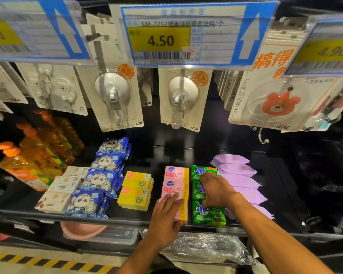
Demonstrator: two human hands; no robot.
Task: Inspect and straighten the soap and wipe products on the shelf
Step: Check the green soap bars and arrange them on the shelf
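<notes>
- Two hands of yours were on the shelf (107,219), both near its front edge, R of centre.
- L hand (164,216): fingers straight & together, lying flat on the front pack of the pink soap (176,174) row; nothing clamped.
- R hand (216,189): palm down, fingers spread & relaxed, resting on the mid pack of the green soap (209,215) row; no pinch seen.
- Pink & green rows ran front to back, side by side; the front green pack sat at the shelf's front edge.
- Purple wipes (238,170) lay overlapped in a row just R of the green soap, running toward the back.
- Yellow soap boxes (136,189) sat L of the pink row w/ a gap between; blue panda packs (105,163) & white boxes (64,183) were further L.
- Orange bottles (32,165) stood at the L end.
- Price tag (160,39) reading 4.50 hung above.
</notes>
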